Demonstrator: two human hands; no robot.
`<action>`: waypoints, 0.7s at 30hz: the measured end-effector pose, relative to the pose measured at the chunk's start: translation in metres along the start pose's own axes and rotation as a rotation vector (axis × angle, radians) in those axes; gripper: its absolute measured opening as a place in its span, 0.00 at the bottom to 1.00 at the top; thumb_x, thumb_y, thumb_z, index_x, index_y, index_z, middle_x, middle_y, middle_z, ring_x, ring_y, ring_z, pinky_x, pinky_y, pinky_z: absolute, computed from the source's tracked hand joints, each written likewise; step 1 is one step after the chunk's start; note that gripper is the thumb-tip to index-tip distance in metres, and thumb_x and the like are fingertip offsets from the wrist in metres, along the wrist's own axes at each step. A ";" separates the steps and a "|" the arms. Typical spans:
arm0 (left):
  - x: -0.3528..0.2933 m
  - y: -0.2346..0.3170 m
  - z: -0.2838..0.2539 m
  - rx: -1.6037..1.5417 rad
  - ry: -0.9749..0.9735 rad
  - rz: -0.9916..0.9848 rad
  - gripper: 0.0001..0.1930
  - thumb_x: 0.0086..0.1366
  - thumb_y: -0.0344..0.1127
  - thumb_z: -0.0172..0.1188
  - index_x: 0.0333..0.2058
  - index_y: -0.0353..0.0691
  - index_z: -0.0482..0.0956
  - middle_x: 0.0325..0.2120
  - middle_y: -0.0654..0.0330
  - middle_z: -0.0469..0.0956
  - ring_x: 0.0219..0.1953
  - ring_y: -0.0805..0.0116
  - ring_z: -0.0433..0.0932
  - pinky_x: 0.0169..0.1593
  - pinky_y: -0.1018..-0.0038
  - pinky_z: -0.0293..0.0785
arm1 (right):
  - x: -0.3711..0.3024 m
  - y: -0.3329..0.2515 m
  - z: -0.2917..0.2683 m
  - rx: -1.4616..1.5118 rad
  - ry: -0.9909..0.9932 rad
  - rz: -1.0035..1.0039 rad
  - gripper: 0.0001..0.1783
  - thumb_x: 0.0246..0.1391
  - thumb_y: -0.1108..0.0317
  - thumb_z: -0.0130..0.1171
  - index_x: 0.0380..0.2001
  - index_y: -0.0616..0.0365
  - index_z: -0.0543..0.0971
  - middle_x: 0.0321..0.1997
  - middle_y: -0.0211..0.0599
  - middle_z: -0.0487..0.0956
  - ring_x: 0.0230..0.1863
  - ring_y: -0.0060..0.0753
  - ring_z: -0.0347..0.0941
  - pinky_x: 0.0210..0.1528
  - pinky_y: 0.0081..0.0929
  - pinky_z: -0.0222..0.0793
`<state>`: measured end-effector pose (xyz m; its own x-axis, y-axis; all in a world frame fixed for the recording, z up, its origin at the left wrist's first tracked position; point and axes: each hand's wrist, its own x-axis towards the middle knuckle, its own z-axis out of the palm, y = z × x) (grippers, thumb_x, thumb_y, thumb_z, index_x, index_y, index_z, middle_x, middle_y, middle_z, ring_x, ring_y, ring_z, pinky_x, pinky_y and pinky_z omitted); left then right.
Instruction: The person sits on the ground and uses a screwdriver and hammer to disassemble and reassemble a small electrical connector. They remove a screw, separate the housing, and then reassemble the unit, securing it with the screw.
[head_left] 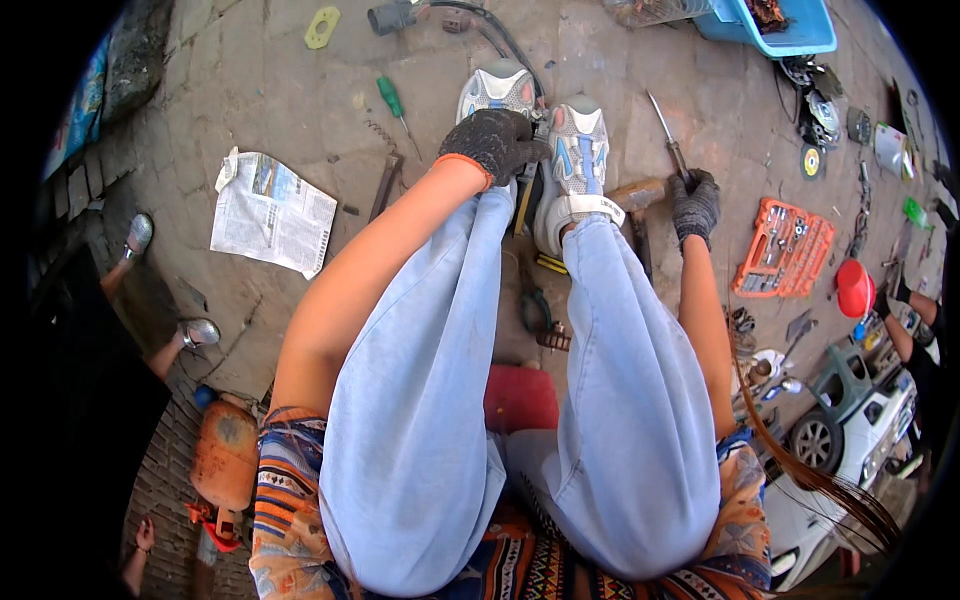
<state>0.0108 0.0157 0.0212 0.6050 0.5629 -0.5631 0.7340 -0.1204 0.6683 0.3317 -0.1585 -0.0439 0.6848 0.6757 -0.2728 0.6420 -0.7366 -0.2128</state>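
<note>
Gloved left hand point(493, 146), curled, sits just left of the right shoe point(580, 150); what it grips cannot be told. Right of that shoe, a screwdriver point(677, 156) extends forward from the gloved right hand point(696, 207), closed around its handle.

Looks like an open-air repair workshop, judging by the screwdriver point(676, 152) in a gloved right hand point(695, 207), worn paving point(270, 110) dotted with loose tools point(389, 95), and an open orange socket case point(785, 250) toward its right edge. Has a rusty tank point(224, 455) by the lower left corner, a white car point(872, 435) by the lower right.
</note>
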 end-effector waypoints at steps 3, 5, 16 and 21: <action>0.004 0.007 -0.008 0.052 -0.133 -0.088 0.21 0.54 0.55 0.59 0.33 0.42 0.83 0.33 0.51 0.80 0.38 0.53 0.78 0.46 0.60 0.72 | -0.009 -0.013 -0.015 0.115 0.013 -0.080 0.19 0.48 0.61 0.65 0.42 0.57 0.75 0.42 0.48 0.77 0.42 0.47 0.75 0.48 0.37 0.69; 0.006 0.012 -0.009 -0.011 -0.187 -0.199 0.22 0.54 0.55 0.59 0.34 0.41 0.83 0.34 0.50 0.80 0.39 0.52 0.78 0.46 0.60 0.72 | -0.011 -0.021 -0.036 0.180 0.007 -0.159 0.19 0.50 0.62 0.64 0.43 0.57 0.74 0.42 0.49 0.77 0.42 0.47 0.75 0.47 0.36 0.70; 0.009 0.007 0.001 0.059 -0.174 -0.118 0.20 0.58 0.52 0.58 0.29 0.38 0.83 0.21 0.55 0.80 0.25 0.60 0.79 0.36 0.66 0.74 | -0.040 -0.131 -0.106 0.569 -0.123 -0.327 0.19 0.53 0.65 0.63 0.48 0.57 0.77 0.45 0.39 0.79 0.46 0.30 0.75 0.50 0.26 0.69; 0.008 0.007 0.009 0.022 -0.147 -0.158 0.23 0.60 0.54 0.56 0.36 0.37 0.82 0.25 0.52 0.81 0.31 0.55 0.80 0.40 0.65 0.74 | -0.076 -0.123 -0.127 0.608 -0.075 -0.191 0.18 0.53 0.67 0.62 0.47 0.60 0.77 0.42 0.40 0.79 0.41 0.28 0.74 0.46 0.25 0.69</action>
<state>0.0236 0.0124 0.0168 0.5194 0.4511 -0.7258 0.8287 -0.0588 0.5566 0.2448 -0.1157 0.1220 0.5380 0.8087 -0.2376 0.4252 -0.5038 -0.7520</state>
